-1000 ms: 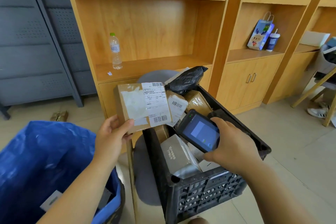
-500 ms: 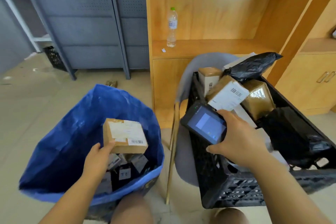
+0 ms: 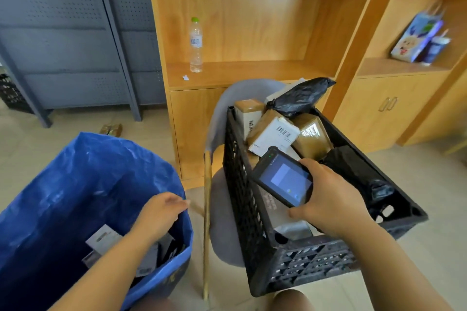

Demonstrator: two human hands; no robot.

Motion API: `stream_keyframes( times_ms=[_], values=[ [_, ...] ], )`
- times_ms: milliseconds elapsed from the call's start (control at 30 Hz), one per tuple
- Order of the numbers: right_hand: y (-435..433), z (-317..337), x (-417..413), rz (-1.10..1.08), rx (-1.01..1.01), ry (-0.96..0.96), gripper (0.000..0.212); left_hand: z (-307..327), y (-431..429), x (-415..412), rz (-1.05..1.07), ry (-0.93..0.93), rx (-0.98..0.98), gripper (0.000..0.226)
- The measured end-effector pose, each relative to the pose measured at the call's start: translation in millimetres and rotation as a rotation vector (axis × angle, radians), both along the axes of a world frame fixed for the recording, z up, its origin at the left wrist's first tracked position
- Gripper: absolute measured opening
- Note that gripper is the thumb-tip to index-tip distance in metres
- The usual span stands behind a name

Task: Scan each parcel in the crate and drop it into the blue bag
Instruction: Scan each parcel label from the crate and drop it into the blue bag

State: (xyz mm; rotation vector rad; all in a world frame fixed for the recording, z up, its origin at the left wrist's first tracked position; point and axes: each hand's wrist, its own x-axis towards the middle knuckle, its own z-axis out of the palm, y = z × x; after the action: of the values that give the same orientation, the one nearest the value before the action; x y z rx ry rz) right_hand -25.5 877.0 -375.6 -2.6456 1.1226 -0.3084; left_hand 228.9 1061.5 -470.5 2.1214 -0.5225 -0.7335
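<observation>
A black plastic crate rests on a grey chair and holds several parcels: brown taped boxes, a box with a white barcode label and black plastic bags. My right hand grips a dark handheld scanner over the crate, screen facing me. To the left stands the blue bag with several parcels lying at its bottom. My left hand hovers over the bag's right rim, holding nothing, fingers loosely apart.
The grey chair with wooden legs carries the crate. Behind stand wooden shelves with a water bottle, and a gift bag and cup on the right. Grey metal racking lines the left wall. Tiled floor around.
My left hand carried the labelled brown box from the crate over the blue bag and let it go; the hand is now empty. The right hand kept the scanner over the crate.
</observation>
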Motion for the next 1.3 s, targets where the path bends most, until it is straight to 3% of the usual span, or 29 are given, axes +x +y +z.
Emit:
stream_keyframes(
  times_ms=[133, 367, 667, 800, 1000, 1167, 1300],
  values=[
    [-20, 4, -30, -0.078, -0.020, 0.019, 0.097, 29, -58, -20, -0.124, -0.059, -0.118, 0.014],
    [-60, 14, -68, -0.182, -0.047, 0.017, 0.096, 52, -163, -37, -0.297, -0.255, -0.246, 0.013],
    [-117, 24, -76, -0.234, -0.020, 0.052, 0.098, 45, -274, -23, -0.412, -0.571, -0.104, 0.075],
    [-138, 23, -73, -0.234, -0.014, 0.049, 0.096, 39, -297, -14, -0.461, -0.662, -0.053, 0.077],
    [-152, 15, -66, -0.229, -0.011, 0.058, 0.097, 37, -297, -8, -0.544, -0.625, -0.188, 0.053],
    [-146, 5, -64, -0.201, -0.021, 0.067, 0.095, 41, -283, -3, -0.698, -0.497, -0.242, 0.065],
    [-137, 2, -68, -0.198, -0.010, 0.051, 0.093, 44, -272, -1, -0.749, -0.530, -0.214, 0.073]
  ],
)
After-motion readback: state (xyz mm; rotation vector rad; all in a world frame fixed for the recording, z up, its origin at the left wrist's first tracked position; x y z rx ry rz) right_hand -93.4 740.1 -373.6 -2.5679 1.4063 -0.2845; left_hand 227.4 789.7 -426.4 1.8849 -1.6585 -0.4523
